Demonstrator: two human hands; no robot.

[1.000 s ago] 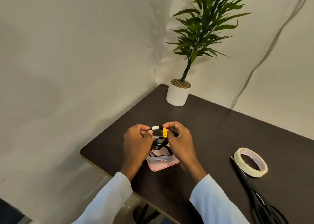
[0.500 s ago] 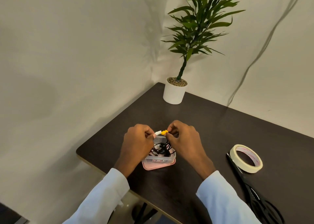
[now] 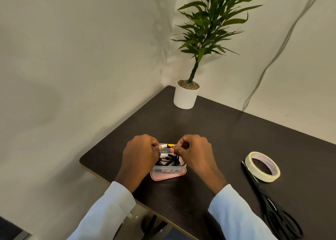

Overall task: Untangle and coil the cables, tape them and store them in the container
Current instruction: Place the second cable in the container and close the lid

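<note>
A small clear plastic container [image 3: 168, 170] stands on a pink lid near the table's left front edge. Black coiled cables [image 3: 170, 161] lie inside it. Over its far rim my left hand [image 3: 141, 157] and my right hand [image 3: 197, 155] both pinch a cable end with a white plug [image 3: 163, 146] and an orange plug [image 3: 171, 145]. My fingers are curled round the cable, and they hide most of it.
A roll of cream masking tape [image 3: 262, 166] lies on the dark table [image 3: 227, 134] to the right. Black scissors [image 3: 271, 205] lie beside it toward the front. A white potted plant [image 3: 185, 96] stands at the far corner against the wall.
Both hands have come down with the plugs from above the container to its far rim. The orange plug has turned from upright to lying flat.
</note>
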